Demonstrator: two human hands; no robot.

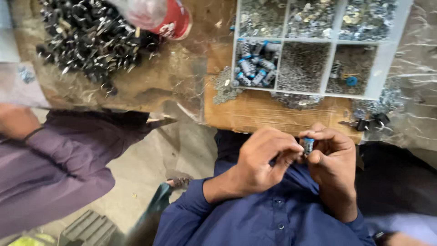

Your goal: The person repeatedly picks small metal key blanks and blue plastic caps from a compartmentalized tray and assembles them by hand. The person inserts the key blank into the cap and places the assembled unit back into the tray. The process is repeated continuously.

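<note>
Shirt: a dark blue buttoned shirt (273,218) fills the nearest part of the view, both sleeves rising toward the hands.
Left hand: the left hand (264,159) is curled, its thumb and fingertips pressed against the small part from the left.
Right hand: the right hand (332,157) pinches the same part, fingers folded close over it.
Held part: a small cylindrical metal piece with a blue end (308,145) sits between both hands, just in front of the table edge.
Table: a wooden board (255,114) lies beyond the hands, with loose metal bits on it.
Tray: a white divided tray (382,64) holds sorted small metal parts; one compartment has more blue-ended cylinders (255,68).
Clips: a heap of dark metal clips (91,41) lies far left.
Neighbour: a purple sleeve (59,168) of another person reaches in from the left.
</note>
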